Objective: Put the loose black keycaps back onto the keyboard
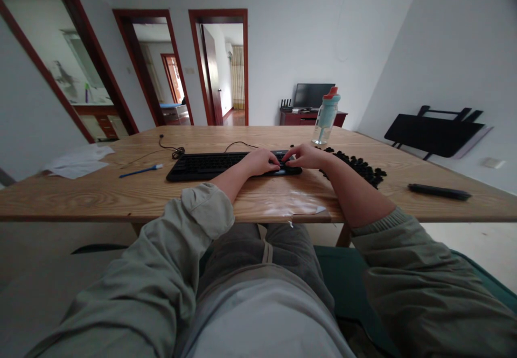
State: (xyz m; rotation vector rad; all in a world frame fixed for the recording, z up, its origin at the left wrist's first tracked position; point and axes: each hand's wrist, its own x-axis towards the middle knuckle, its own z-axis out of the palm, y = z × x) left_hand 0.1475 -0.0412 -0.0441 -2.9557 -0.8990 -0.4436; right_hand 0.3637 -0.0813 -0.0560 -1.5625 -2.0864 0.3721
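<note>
Seated at a long wooden surface, we rest both hands on the right end of a black keyboard, which lies at the middle of the surface with its cable running off behind it. Our left hand lies on the keys with its fingers curled down onto them; whether they clench anything we cannot tell. Our right hand meets it from the right of the keyboard, fingers pinched together at the keyboard's right edge on something small and dark, too small to name. Both sleeves are pushed back from the forearms.

Just right of the keyboard spreads a heap of loose black keycaps, touching our right forearm. Behind the keyboard's right end stands a clear water bottle with a teal and red lid, upright. Left of the keyboard lies a blue pen, and farther left, near the surface's edge, some white paper sheets. Well to the right of the keyboard lies a slim black bar. In front of the keyboard, at the near edge of the surface, a patch of clear tape shines.
</note>
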